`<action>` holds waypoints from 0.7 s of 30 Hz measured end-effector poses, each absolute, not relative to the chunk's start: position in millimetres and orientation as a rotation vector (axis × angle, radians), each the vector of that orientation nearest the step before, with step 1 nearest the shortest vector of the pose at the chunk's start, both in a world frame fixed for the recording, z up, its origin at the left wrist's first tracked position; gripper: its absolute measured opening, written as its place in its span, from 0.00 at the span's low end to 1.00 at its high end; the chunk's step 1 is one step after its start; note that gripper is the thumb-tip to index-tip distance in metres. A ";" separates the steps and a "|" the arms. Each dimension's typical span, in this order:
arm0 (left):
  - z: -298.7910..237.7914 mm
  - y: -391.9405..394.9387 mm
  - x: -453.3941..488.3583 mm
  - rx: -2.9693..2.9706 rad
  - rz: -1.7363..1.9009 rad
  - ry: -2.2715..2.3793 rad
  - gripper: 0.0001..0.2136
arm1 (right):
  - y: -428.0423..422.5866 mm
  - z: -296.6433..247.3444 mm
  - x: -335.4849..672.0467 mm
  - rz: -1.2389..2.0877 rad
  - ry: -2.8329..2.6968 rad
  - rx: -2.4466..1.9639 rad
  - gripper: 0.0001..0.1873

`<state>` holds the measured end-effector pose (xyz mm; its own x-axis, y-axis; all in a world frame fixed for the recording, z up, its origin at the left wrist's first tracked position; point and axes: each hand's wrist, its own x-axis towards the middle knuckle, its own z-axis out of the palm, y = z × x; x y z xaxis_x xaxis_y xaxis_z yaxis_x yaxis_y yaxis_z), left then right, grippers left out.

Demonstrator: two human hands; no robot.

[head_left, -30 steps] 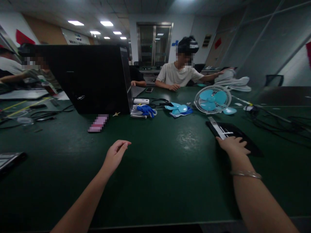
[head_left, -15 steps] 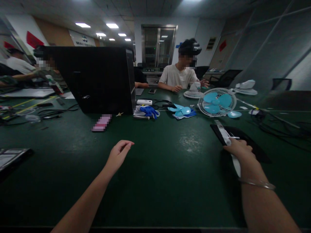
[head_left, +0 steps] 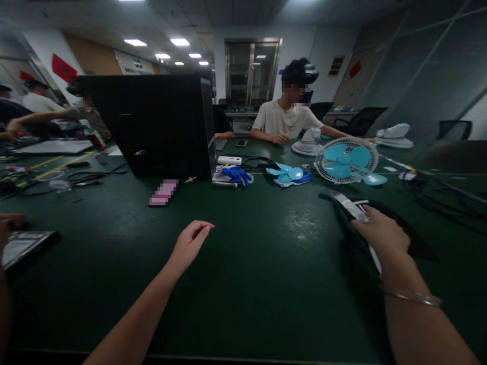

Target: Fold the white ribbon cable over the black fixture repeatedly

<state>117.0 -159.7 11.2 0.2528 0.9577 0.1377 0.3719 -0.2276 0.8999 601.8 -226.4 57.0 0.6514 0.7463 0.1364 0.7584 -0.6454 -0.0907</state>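
My left hand [head_left: 192, 242] hovers over the green table [head_left: 243, 284], fingers curled with thumb tip against the index finger and nothing visible in it. On the right, my right hand [head_left: 382, 228] grips the near part of a flat black sheet-like item with a whitish strip [head_left: 348, 205] along its left edge; its exact kind I cannot make out. The black part [head_left: 416, 235] spreads out beyond my fingers, its far left corner lifted slightly. Farther off stand a fan head with blue blades [head_left: 344, 159] in a white grille and a loose blue fan blade [head_left: 287, 174] on a glove.
A large black computer case [head_left: 152, 126] blocks the view at left; a phone [head_left: 163, 192], keys [head_left: 190, 179] and a blue glove [head_left: 238, 175] lie by it. Cables [head_left: 429, 195] tangle at right. Another person's hand [head_left: 11, 221] enters at left. A co-worker [head_left: 281, 119] sits opposite.
The black item's far corner has risen and bent in my right hand. My left hand keeps its pose. Another person's hand has appeared at left, and the co-worker opposite has stretched an arm rightward.
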 end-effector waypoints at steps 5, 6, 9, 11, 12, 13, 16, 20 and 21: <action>14.9 -160.3 118.9 1.694 0.914 1.219 0.15 | -214.4 52.2 557.8 -0.142 -1.593 -2.146 0.32; 15.3 -160.3 119.5 1.683 0.919 1.210 0.15 | -212.5 50.0 547.6 -0.075 -1.700 -1.984 0.32; 14.2 -159.4 121.1 1.638 0.966 1.188 0.16 | -213.6 48.0 514.5 0.248 -1.969 -1.611 0.30; 12.1 -158.9 121.8 1.546 1.003 1.128 0.19 | -219.6 50.8 492.5 0.462 -2.080 -1.461 0.29; 11.1 -159.1 122.1 1.471 0.985 1.075 0.22 | -223.3 52.7 482.7 0.559 -2.119 -1.418 0.28; 10.4 -159.7 122.5 1.392 0.929 1.015 0.24 | -226.8 54.2 474.3 0.650 -2.153 -1.383 0.27; 10.7 -163.3 124.3 1.282 0.641 0.905 0.26 | -233.5 54.5 459.5 0.842 -2.224 -1.344 0.26; 16.2 -167.9 126.1 1.423 0.438 0.865 0.18 | -232.3 50.5 461.7 0.953 -2.251 -1.394 0.28; 17.9 -168.3 126.1 1.446 0.422 0.848 0.16 | -231.2 50.6 464.8 0.983 -2.245 -1.415 0.29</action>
<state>126.1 -168.3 17.9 0.6526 0.7159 -0.2480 0.2332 0.1216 0.9648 464.8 -231.2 50.6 -0.4641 0.8806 -0.0959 0.6676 0.2765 -0.6913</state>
